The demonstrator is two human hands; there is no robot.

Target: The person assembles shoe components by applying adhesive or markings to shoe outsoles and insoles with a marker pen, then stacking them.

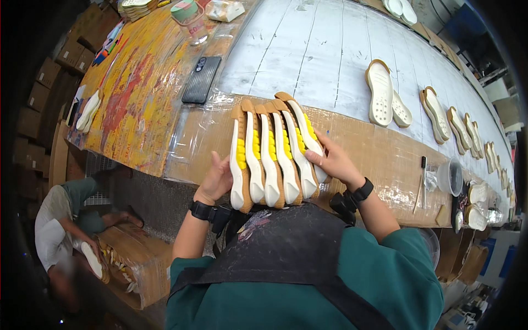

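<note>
Several shoe soles (270, 159), white with tan undersides and yellow inserts, stand on edge side by side in a row at the table's near edge, close to my apron. On the row's left end, my left hand (216, 179) presses with its palm, thumb raised; its other fingers are partly hidden. My right hand (336, 160) clasps the right end, its thumb lying over the outermost sole and its fingers behind it. The row is squeezed between both hands, toes and heels roughly lined up.
Beyond the soles lies a black phone (202, 80); a green-lidded cup (190, 22) stands farther back. More soles (380, 93) rest along the pale belt (308, 49). A plastic tub (451, 177) and pen (423, 170) are at right. Lower left, another person handles a sole above a carton (148, 269).
</note>
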